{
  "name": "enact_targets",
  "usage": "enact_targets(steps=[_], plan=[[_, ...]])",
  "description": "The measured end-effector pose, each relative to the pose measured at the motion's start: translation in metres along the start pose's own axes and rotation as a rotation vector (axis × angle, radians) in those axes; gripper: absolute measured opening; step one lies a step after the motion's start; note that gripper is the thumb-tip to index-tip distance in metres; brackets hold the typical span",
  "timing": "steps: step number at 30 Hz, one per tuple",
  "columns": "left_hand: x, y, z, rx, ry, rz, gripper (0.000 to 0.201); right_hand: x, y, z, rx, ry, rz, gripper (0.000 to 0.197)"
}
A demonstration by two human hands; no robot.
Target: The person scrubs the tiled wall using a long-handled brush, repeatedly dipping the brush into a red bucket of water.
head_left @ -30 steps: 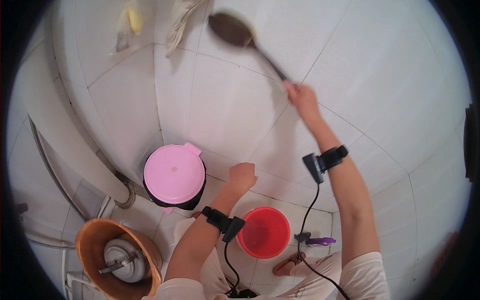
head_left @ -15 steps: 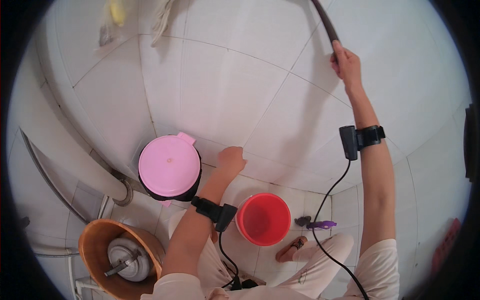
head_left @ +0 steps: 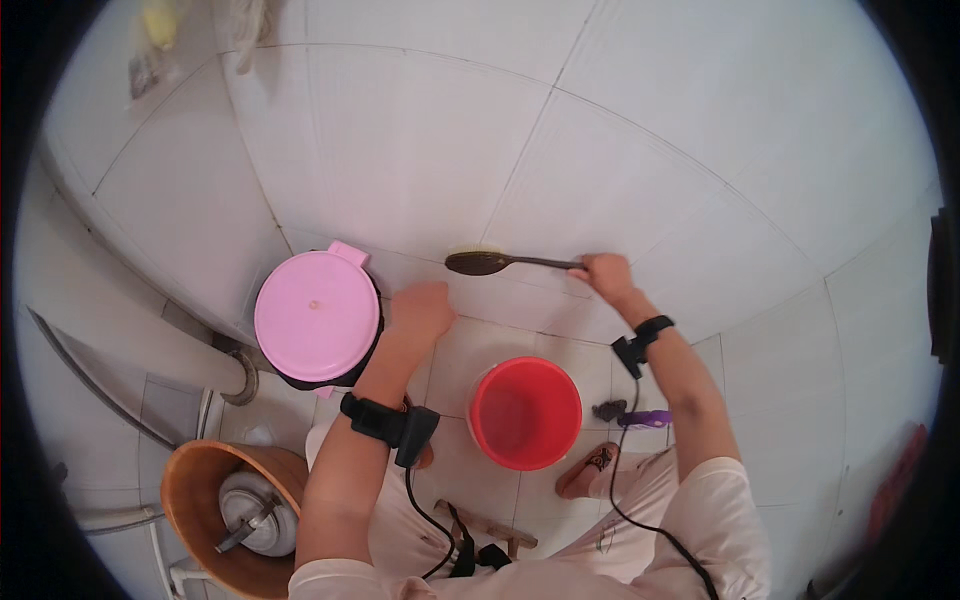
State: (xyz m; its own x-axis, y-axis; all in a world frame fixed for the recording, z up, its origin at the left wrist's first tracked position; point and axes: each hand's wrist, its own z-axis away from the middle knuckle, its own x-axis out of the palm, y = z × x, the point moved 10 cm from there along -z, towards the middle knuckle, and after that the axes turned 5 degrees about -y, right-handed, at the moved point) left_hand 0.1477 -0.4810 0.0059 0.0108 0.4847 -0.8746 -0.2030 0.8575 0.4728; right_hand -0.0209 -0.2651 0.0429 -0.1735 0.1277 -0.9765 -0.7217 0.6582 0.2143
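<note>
My right hand [head_left: 610, 278] is closed round the dark handle of a long-handled brush [head_left: 477, 263]. The brush lies almost level, its oval head pointing left. A pale bristle edge shows along the head's upper side, against the white tiled wall [head_left: 430, 160]. My left hand [head_left: 424, 309] is a loose fist beside the pink-lidded bin [head_left: 318, 315], with nothing visible sticking out of it; its fingertips are turned away from view. Below and between my hands stands a red bucket [head_left: 525, 413] on the floor.
A wooden tub [head_left: 185, 500] with a grey metal lidded pot [head_left: 258, 512] in it stands at lower left. A thick white pipe [head_left: 130, 290] rises behind it. A purple object [head_left: 645, 419] lies right of the bucket, and a low wooden stool [head_left: 495, 528] is below it.
My right hand has come down and left, swinging the brush from high on the wall to low, so its head now shows. My left fist has shifted slightly left, toward the bin.
</note>
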Motion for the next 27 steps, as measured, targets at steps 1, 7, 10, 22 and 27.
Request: enact_targets(steps=[1,7,10,22,27], plan=[[0.002,0.003,-0.001,0.003,-0.012,-0.001,0.028,-0.014,0.013,0.004,0.015,0.012,0.026,0.041],[0.007,0.034,-0.006,0.07,0.01,-0.093,0.02,-0.158,0.075,0.054,0.196,0.439,-0.186,0.041],[0.021,0.054,-0.001,0.129,-0.015,-0.12,0.026,-0.156,0.1,0.055,0.281,0.467,-0.582,0.038],[0.05,0.072,-0.025,0.075,-0.22,-0.268,0.019,0.11,0.064,0.062,0.04,0.039,-0.156,0.042],[0.066,0.08,-0.036,0.147,-0.248,-0.321,0.025,-0.004,0.132,0.102,0.192,0.164,-0.123,0.041]])
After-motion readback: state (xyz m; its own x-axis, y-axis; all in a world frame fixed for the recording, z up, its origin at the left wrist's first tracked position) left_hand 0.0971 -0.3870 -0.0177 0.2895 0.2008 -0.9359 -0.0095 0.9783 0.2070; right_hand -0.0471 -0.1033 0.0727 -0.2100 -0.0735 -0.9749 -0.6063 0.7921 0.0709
